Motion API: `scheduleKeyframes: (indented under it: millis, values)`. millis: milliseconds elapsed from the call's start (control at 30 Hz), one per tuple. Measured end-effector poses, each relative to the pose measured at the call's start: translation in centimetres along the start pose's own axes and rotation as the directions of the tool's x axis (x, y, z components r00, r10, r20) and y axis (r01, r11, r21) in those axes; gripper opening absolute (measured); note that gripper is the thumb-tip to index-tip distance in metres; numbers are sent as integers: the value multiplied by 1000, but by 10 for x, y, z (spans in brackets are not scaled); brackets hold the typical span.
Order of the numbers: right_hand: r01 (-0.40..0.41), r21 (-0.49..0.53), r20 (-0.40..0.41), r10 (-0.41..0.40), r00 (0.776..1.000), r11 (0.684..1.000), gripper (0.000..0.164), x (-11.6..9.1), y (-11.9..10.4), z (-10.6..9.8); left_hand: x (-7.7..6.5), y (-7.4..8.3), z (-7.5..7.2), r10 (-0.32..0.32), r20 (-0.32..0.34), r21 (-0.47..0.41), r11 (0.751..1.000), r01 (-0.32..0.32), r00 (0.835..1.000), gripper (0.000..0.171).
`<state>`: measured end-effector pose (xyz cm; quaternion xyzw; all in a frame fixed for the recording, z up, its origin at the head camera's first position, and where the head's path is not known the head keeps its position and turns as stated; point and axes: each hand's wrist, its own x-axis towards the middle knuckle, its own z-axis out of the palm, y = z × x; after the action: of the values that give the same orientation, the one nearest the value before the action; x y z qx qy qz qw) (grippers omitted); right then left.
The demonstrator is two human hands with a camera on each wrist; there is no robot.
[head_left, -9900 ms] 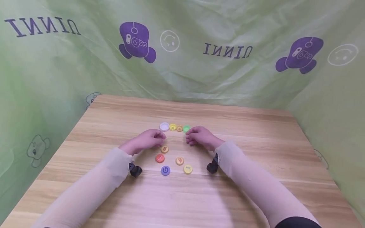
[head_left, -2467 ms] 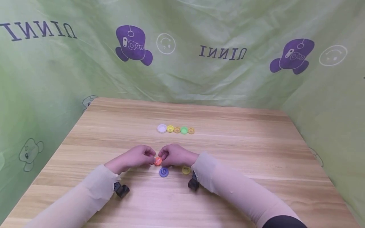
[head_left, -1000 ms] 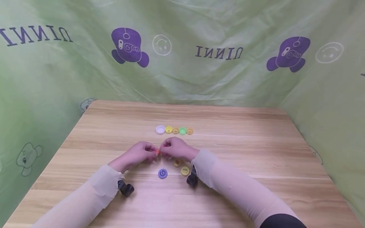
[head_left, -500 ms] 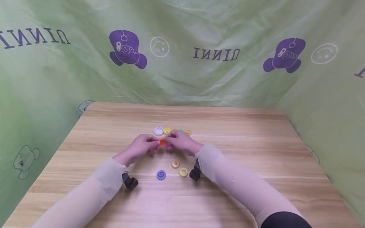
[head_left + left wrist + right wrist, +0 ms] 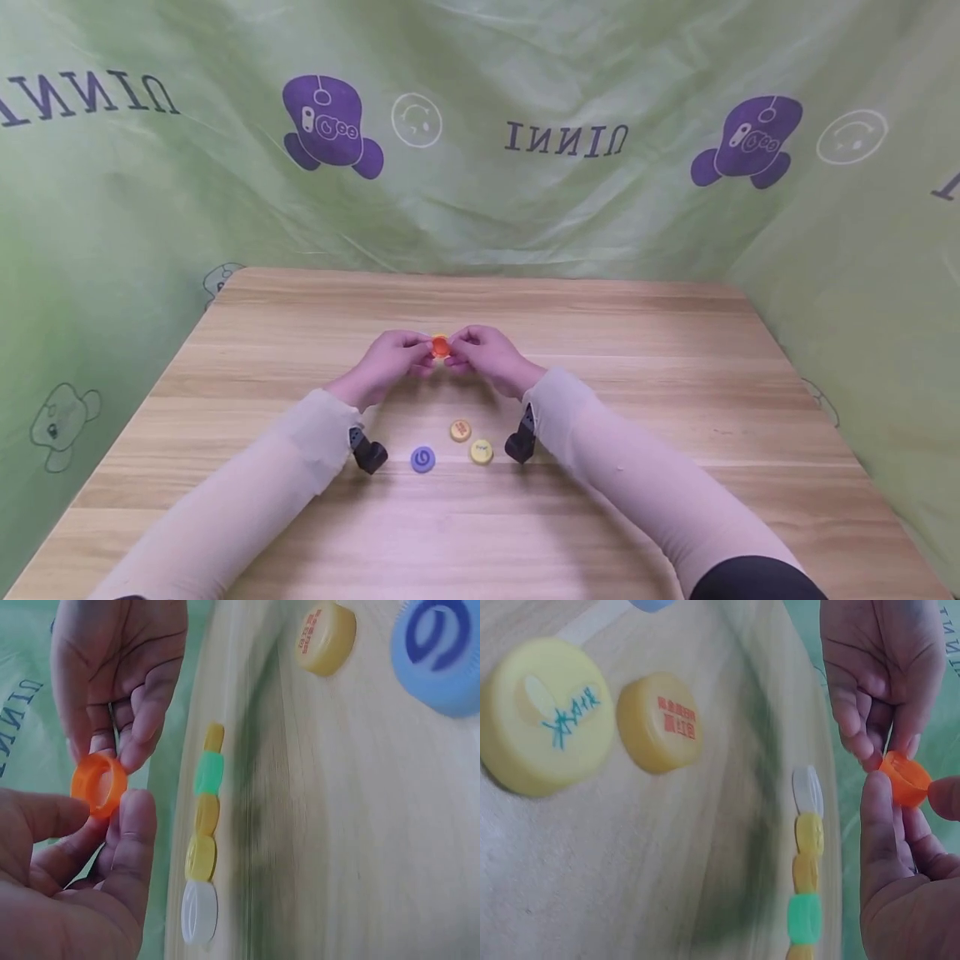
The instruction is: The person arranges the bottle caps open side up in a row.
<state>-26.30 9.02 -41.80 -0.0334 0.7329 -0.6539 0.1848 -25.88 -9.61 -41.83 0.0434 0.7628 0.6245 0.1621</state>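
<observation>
Held up between both hands is an orange bottle cap (image 5: 440, 347), its hollow side showing in the head view. My left hand (image 5: 392, 360) pinches its left edge with thumb and fingers. From the opposite side, my right hand (image 5: 489, 357) grips its right edge. In the left wrist view a row of caps runs along the table behind: a white cap (image 5: 199, 913), a yellow cap (image 5: 201, 857), a gold cap (image 5: 207, 814), a green cap (image 5: 209, 774) and another gold cap (image 5: 214, 738). The hands mostly hide this row in the head view.
Nearer the body lie three caps, printed faces up: a blue cap (image 5: 423, 459), a gold cap with red print (image 5: 461, 430) and a pale yellow cap (image 5: 482, 452). The wooden table (image 5: 637, 358) ends at a green curtain (image 5: 465, 217).
A gold cap has moved from the near group to the row's right end. Both hands have since picked up the orange cap, turned it hollow side up and carried it forward to the row.
</observation>
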Motion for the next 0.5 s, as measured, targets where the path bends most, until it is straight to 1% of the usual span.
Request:
scheduleKeyframes:
  millis: [167, 300, 433, 500]
  values:
    - [35, 3, -67, -35, 997, 999, 19, 5, 1, -8, 10, 4, 10, 19, -41, -49, 999, -21, 999, 31]
    - [30, 6, -89, -29, 996, 1000, 21, 7, 3, -15, 18, 5, 16, 30, -54, -84, 996, -35, 998, 28]
    - [20, 3, -127, -19, 992, 1000, 20, 8, 4, -21, 25, 6, 21, 36, -63, -80, 996, -41, 997, 25]
    - [23, -4, -151, -24, 988, 1000, 19, 8, 4, -25, 28, 7, 24, 26, -64, -86, 996, -31, 998, 27]
